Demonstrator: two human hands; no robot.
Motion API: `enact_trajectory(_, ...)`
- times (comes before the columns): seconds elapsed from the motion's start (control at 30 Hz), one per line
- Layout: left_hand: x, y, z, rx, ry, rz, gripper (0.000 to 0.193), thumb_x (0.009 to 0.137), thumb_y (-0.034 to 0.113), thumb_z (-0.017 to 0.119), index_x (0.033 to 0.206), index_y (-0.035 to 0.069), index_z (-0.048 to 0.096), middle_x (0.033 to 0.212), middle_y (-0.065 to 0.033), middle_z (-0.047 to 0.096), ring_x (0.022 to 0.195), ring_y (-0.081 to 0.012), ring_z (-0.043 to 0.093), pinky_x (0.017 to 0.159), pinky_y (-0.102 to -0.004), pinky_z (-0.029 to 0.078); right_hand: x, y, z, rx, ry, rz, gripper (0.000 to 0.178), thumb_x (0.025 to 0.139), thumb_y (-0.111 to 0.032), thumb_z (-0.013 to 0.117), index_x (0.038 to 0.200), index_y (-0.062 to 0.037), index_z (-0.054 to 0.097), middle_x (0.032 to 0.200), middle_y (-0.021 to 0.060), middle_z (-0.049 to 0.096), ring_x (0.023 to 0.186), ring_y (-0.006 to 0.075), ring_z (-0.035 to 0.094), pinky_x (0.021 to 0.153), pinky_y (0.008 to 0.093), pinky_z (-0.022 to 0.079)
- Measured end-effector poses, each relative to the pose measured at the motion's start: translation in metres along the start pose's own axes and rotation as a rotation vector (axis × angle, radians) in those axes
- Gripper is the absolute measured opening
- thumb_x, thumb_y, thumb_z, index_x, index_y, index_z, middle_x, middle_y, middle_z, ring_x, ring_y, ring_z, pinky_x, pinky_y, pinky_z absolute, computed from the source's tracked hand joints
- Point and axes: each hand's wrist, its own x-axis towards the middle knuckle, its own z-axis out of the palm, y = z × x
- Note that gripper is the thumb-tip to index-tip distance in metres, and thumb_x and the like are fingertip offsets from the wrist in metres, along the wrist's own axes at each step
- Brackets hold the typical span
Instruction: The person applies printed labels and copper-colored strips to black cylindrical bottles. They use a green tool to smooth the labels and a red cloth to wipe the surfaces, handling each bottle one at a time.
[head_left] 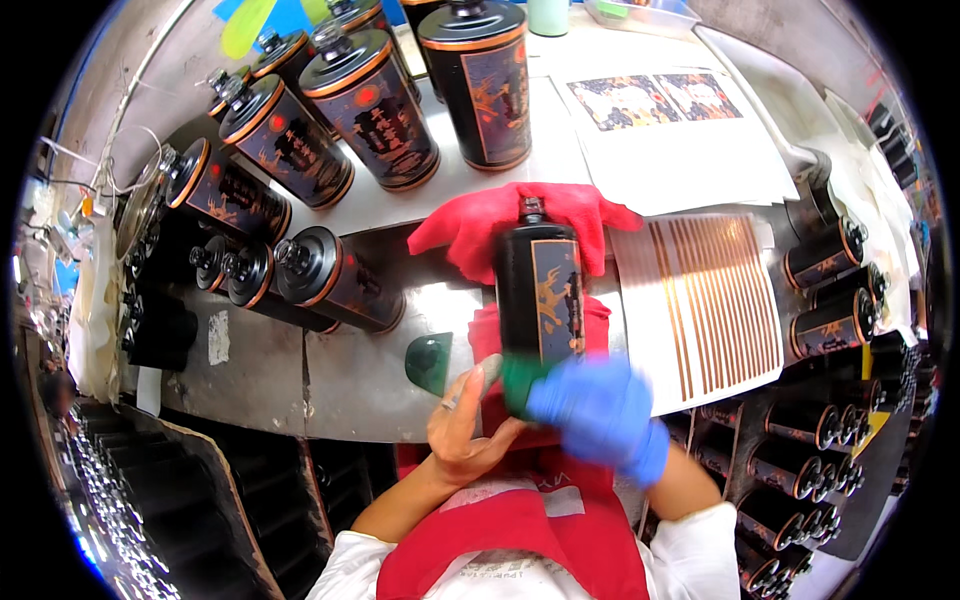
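Observation:
A black bottle (520, 290) with a copper-and-dark decorated label lies on a red cloth (465, 235), its neck pointing away from me. My right hand (600, 405), in a blue glove and blurred by motion, grips a green scraper (522, 382) at the bottle's near end. Bare, my left hand (465, 430) is just left of that end, fingers stretched and apart; whether it touches the bottle I cannot tell. A second flat, dark green scraper (428, 362) rests on the metal table left of the bottle.
Several decorated black bottles (370, 110) stand at the back left. Right of the cloth lies a sheet of copper strips (715, 310), with printed label sheets (655, 100) behind it. More bottles (835, 325) lie at the right edge. Racks of bottles (795, 460) sit below the metal table (260, 365).

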Motion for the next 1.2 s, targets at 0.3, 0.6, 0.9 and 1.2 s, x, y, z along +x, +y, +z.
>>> enact_trajectory(0.3,0.002,-0.005,0.003,-0.051,0.038,0.052,0.077,0.062,0.010,0.084,0.123,-0.009,0.043,0.099,-0.0244,0.064,0.090,-0.0365,0.065,0.083,-0.0397,0.051,-0.014,-0.005,-0.021,0.056,-0.077,0.041,0.031,0.066,-0.006,0.071,0.097,-0.0090,0.065,0.081,0.0039,0.062,0.063,0.0196,0.059,0.053,0.0313,0.049)
enact_trajectory(0.6,-0.001,-0.015,0.002,-0.065,0.021,0.111,0.086,0.059,0.015,0.087,0.129,-0.005,0.039,0.111,-0.0249,0.056,0.089,-0.0362,0.061,0.082,-0.0433,0.050,0.099,0.071,-0.028,-0.053,0.174,0.262,0.020,0.074,-0.014,0.068,0.094,-0.0096,0.066,0.084,0.0042,0.061,0.071,0.0193,0.058,0.062,0.0296,0.045)
enact_trajectory(0.9,0.028,-0.004,-0.001,-0.056,-0.301,-0.100,0.116,0.060,0.028,0.086,0.138,-0.014,0.011,0.141,-0.0332,0.024,0.131,-0.0432,0.029,0.107,-0.0478,0.024,-0.037,-0.052,-0.028,0.279,-0.241,0.478,0.020,0.072,-0.005,0.064,0.092,-0.0105,0.064,0.094,0.0040,0.060,0.082,0.0149,0.060,0.063,0.0312,0.048)
enact_trajectory(1.2,0.037,0.002,0.017,-0.202,-0.310,-0.149,0.120,0.054,0.025,0.090,0.141,-0.009,0.015,0.112,-0.0173,0.060,0.096,-0.0261,0.062,0.082,-0.0324,0.047,-0.188,-0.007,-0.025,0.705,0.951,1.753,0.028,0.086,-0.038,0.062,0.084,-0.0112,0.056,0.058,-0.0032,0.049,0.045,0.0075,0.043,0.041,0.0208,0.033)
